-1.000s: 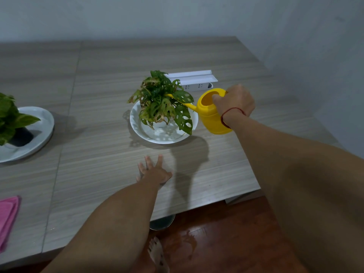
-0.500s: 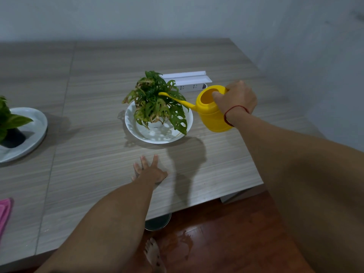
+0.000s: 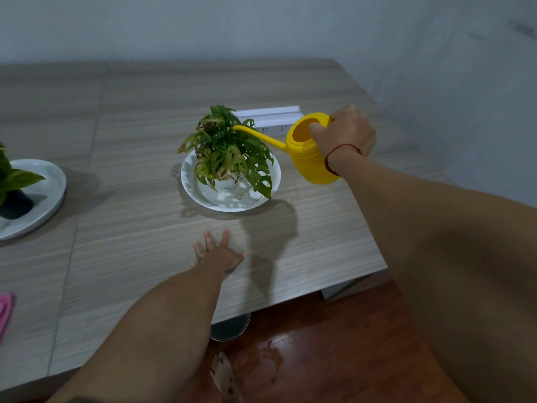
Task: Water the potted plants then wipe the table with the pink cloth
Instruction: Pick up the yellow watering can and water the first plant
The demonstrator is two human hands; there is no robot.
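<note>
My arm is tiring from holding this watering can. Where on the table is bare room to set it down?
Bare tabletop lies right of the left hand, between the white plate and the table's front-right corner. A wider patch runs between that plate and the grey plate at left. Behind the plant it is crowded: the power strip lies close.

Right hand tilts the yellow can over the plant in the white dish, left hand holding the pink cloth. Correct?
Not quite: the head view shows the left hand flat on the table, holding nothing; the pink cloth lies apart at the table's left edge. The rest stands.
</note>
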